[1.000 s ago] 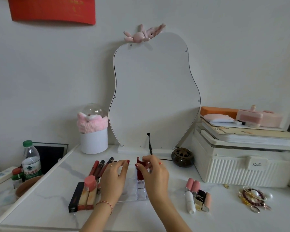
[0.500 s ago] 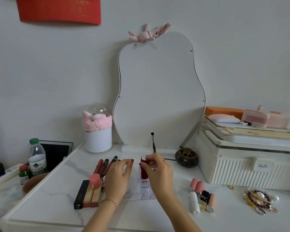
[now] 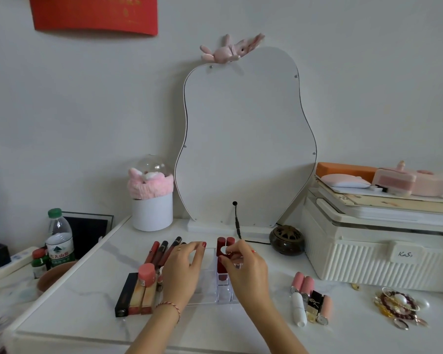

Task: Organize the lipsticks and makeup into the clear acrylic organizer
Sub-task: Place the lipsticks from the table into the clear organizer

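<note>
Right hand (image 3: pixel 246 270) hides the clear organizer's (image 3: pixel 224 292) right side, gripping red lipsticks (image 3: pixel 221 254).

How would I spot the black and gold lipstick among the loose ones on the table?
Start at the ribbed white storage box on the right of the table and look just in front of its left corner, where a small cluster of tubes lies. The black and gold lipstick sits there between a white tube and a pink tube. It is the only square, dark one with a gold logo.
</note>
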